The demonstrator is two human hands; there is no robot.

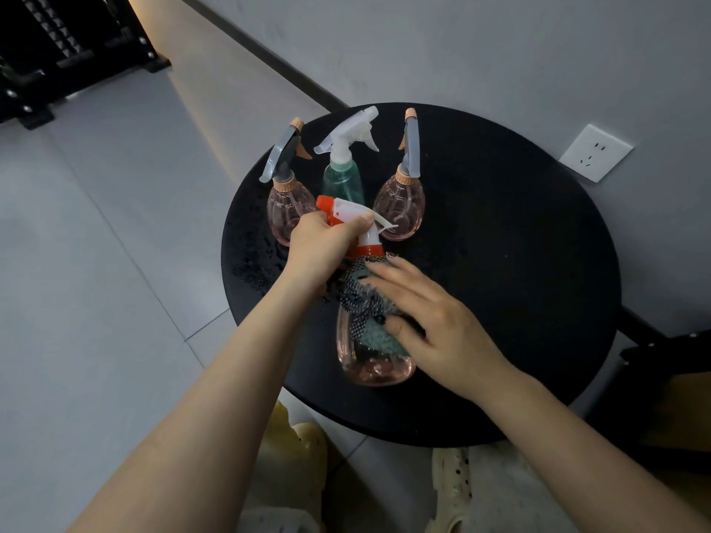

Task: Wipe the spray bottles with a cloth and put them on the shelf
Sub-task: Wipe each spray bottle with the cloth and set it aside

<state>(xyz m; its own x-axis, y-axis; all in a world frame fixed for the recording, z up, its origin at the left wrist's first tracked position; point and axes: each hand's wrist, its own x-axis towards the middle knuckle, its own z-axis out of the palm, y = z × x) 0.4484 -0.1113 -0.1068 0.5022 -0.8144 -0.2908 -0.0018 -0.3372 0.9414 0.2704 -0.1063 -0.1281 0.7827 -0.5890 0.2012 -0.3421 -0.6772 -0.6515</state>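
Observation:
A pink see-through spray bottle (369, 369) with a white and orange trigger head stands on the round black table (519, 263). My left hand (323, 248) grips its trigger head. My right hand (431, 321) presses a grey-green cloth (365, 302) against the bottle's side, with its fingers spread and its thumb curled round the cloth. Behind it stand three more bottles: a pink round one with a grey trigger (284, 209) at the left, a teal one with a white trigger (342, 178) in the middle, and a second pink round one (400, 205) at the right.
A black shelf unit (57, 48) stands on the tiled floor at the far upper left. Water drops dot the table's left edge (254, 267). A white wall socket (595, 152) sits to the right. Pale slippers (454, 490) show below the table.

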